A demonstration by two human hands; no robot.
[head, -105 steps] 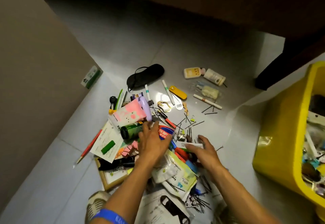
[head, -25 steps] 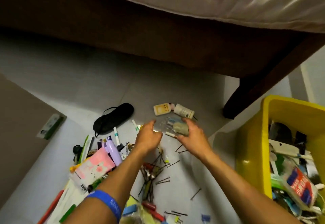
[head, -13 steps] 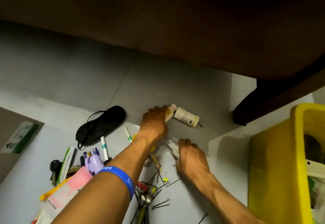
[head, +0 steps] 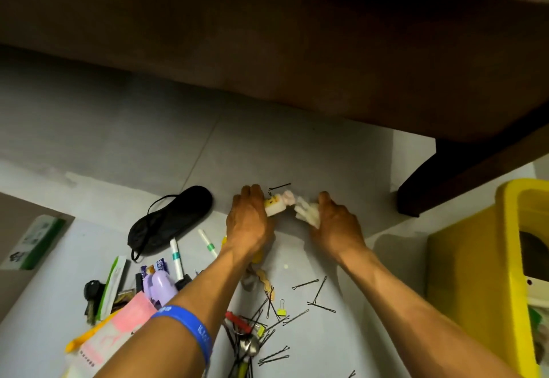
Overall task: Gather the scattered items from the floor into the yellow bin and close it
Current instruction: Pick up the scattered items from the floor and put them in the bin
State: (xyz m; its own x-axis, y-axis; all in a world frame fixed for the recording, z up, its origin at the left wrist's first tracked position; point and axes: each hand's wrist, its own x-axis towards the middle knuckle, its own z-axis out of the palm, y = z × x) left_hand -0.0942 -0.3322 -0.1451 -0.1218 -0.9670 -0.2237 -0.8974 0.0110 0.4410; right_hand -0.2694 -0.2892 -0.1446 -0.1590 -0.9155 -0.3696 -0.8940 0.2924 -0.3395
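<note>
Both hands reached farther toward the bed since a moment ago, left hand (head: 249,223) gripping a small yellow bottle (head: 274,206), right hand (head: 335,227) clutching a white packet (head: 307,214), yellow bin (head: 475,262) open at right, hairpins (head: 309,294) scattered on the floor (head: 118,140).

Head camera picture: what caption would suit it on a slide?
Left hand grips a small bottle, right hand a white item, yellow bin beside.
</note>
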